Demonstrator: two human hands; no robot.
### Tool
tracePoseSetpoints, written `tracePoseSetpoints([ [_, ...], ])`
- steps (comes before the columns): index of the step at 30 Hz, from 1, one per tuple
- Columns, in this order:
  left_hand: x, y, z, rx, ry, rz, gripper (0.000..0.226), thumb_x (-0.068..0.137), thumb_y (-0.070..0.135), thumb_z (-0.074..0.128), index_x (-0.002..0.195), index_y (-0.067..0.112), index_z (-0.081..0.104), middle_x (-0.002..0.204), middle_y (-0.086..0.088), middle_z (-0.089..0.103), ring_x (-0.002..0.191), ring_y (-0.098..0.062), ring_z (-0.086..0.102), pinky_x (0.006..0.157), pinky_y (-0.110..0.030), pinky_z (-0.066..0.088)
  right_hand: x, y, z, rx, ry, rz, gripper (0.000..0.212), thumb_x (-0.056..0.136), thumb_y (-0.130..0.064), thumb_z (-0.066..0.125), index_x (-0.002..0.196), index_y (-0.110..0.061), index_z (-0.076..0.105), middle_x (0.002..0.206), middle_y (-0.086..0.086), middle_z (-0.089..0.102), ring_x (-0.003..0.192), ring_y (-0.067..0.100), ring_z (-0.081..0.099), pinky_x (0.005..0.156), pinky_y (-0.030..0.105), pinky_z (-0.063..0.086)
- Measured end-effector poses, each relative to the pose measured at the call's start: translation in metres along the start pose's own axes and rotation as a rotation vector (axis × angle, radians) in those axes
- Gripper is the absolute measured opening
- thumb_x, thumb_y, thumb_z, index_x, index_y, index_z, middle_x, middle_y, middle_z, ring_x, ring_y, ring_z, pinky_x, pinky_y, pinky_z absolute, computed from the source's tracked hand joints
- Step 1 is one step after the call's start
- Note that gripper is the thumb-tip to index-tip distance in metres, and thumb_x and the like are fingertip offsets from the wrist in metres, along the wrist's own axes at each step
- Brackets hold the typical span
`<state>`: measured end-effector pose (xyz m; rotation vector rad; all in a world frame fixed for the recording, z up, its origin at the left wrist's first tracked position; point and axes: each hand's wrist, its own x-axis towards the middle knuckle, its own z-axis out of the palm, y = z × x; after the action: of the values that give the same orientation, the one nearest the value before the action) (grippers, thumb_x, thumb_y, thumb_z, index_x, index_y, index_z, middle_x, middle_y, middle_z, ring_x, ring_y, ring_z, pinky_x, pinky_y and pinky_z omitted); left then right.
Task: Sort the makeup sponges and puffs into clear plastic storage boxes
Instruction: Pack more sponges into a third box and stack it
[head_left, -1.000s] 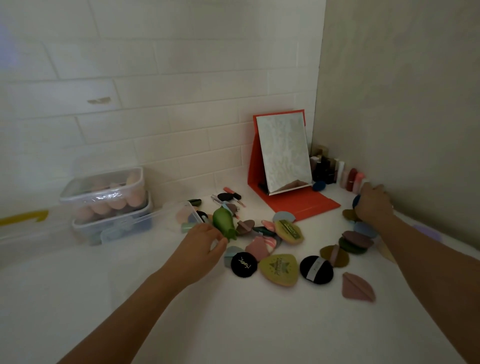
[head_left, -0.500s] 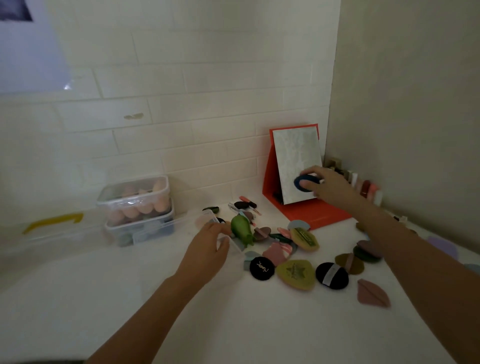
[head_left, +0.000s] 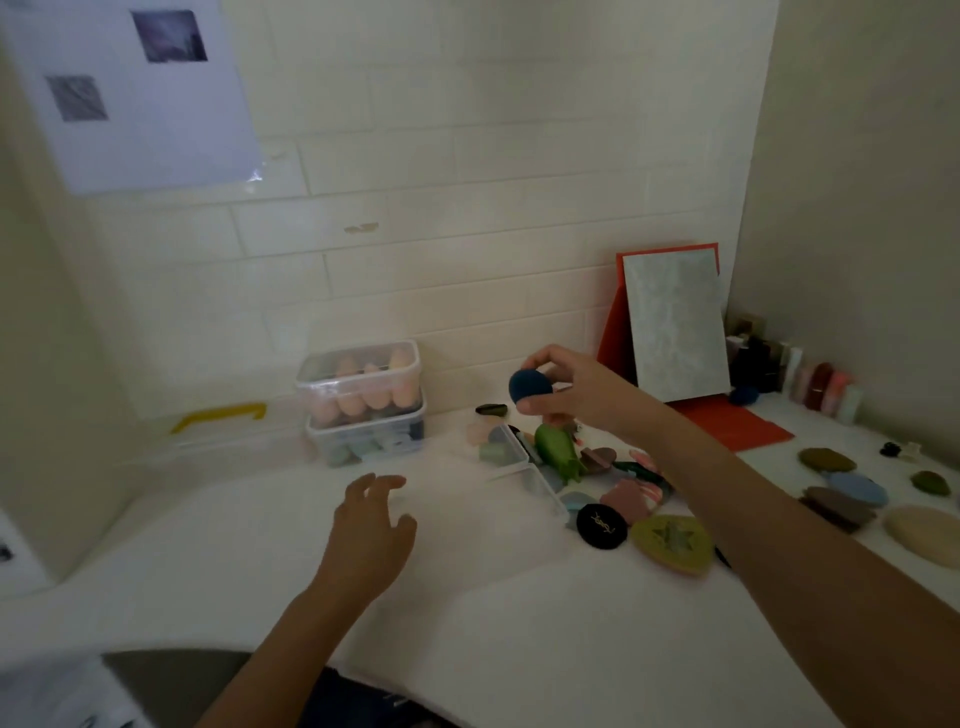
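Head view: the stacked boxes (head_left: 363, 395) at centre-left already hold sponges, while many puffs (head_left: 672, 543) lie loose on the counter (head_left: 467, 623) at right. My right hand (head_left: 566, 387) pinches a dark blue puff (head_left: 530, 385) mid-frame above the open box (head_left: 519, 462), its face toward me and its long axis roughly level (it's nearly round). My left hand (head_left: 369, 535) hovers with fingers spread, holding nothing.
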<state>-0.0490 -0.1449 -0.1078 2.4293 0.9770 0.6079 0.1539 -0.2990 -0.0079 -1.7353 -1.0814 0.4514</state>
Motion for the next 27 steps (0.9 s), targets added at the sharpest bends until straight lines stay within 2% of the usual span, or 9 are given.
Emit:
tracePoseSetpoints([
  [5,-0.012,-0.006,-0.006,-0.418,0.021,-0.103,0.042,0.091,-0.001,0.047,0.129,0.017,0.049,0.149,-0.007,0.025,0.134,-0.018,0.03,0.096,-0.017,0.023,0.0,0.001,0.011,0.011,0.052,-0.022,0.033,0.083,-0.025,0.071,0.113,-0.022,0.059,0.109,-0.004,0.062,0.07,0.015,0.063,0.063,0.018,0.052],
  [8,-0.021,-0.003,-0.008,-0.55,0.084,-0.168,0.047,0.091,-0.005,0.044,0.133,0.017,0.044,0.152,-0.007,0.015,0.114,-0.008,0.04,0.089,-0.02,0.027,-0.001,0.001,0.018,-0.027,0.079,-0.037,0.027,0.086,-0.031,0.067,0.112,-0.025,0.061,0.104,-0.004,0.063,0.068,0.01,0.057,0.06,0.016,0.047],
  [10,-0.024,-0.004,-0.009,-0.596,0.1,-0.206,0.051,0.091,-0.006,0.041,0.136,0.019,0.04,0.155,-0.005,0.006,0.126,-0.013,0.033,0.091,-0.021,0.027,-0.001,0.003,0.023,-0.035,0.093,-0.032,0.028,0.087,-0.032,0.065,0.113,-0.023,0.062,0.103,-0.001,0.064,0.071,0.01,0.057,0.059,0.013,0.045],
  [12,-0.026,-0.007,-0.009,-0.632,0.103,-0.235,0.053,0.091,-0.006,0.039,0.136,0.022,0.039,0.154,-0.009,0.013,0.133,-0.022,0.03,0.099,-0.027,0.032,-0.001,0.005,0.03,-0.022,0.074,-0.01,0.032,0.088,-0.033,0.063,0.117,-0.02,0.062,0.104,0.002,0.066,0.074,0.011,0.058,0.061,0.014,0.047],
  [13,-0.026,-0.009,-0.01,-0.642,0.098,-0.243,0.054,0.091,-0.007,0.038,0.135,0.024,0.04,0.15,-0.009,0.023,0.128,-0.024,0.038,0.098,-0.031,0.038,-0.002,0.005,0.033,-0.02,0.055,-0.001,0.033,0.088,-0.034,0.063,0.118,-0.019,0.061,0.102,0.001,0.067,0.074,0.009,0.059,0.063,0.015,0.048],
  [15,-0.028,-0.011,-0.013,-0.663,0.075,-0.249,0.055,0.09,-0.009,0.035,0.132,0.025,0.043,0.131,-0.003,0.042,0.099,-0.014,0.054,0.074,-0.026,0.048,-0.003,0.005,0.042,-0.046,0.028,0.004,0.032,0.09,-0.033,0.061,0.118,-0.019,0.061,0.096,-0.002,0.067,0.07,0.006,0.059,0.065,0.017,0.049],
  [18,-0.03,-0.012,-0.016,-0.686,0.054,-0.249,0.054,0.09,-0.012,0.031,0.128,0.023,0.045,0.099,0.012,0.046,0.078,0.0,0.049,0.056,-0.013,0.043,-0.004,-0.002,0.053,-0.073,0.033,-0.04,0.024,0.09,-0.03,0.06,0.113,-0.021,0.061,0.092,-0.003,0.067,0.068,0.004,0.057,0.066,0.018,0.048],
  [23,-0.031,-0.011,-0.018,-0.634,0.086,-0.232,0.058,0.088,-0.015,0.03,0.131,0.022,0.042,0.116,0.002,0.036,0.116,-0.02,0.047,0.07,-0.017,0.04,-0.015,-0.025,0.071,-0.256,0.026,-0.152,0.024,0.087,-0.028,0.065,0.11,-0.029,0.059,0.095,-0.015,0.063,0.083,0.001,0.061,0.068,0.014,0.044],
  [27,-0.026,-0.008,-0.015,-0.648,0.094,-0.237,0.053,0.089,-0.014,0.031,0.128,0.018,0.047,0.124,0.0,0.041,0.105,-0.013,0.046,0.072,-0.019,0.043,-0.022,-0.024,0.1,-0.484,-0.186,-0.183,0.034,0.088,-0.024,0.064,0.12,-0.03,0.056,0.111,-0.012,0.061,0.082,0.002,0.058,0.067,0.013,0.042],
])
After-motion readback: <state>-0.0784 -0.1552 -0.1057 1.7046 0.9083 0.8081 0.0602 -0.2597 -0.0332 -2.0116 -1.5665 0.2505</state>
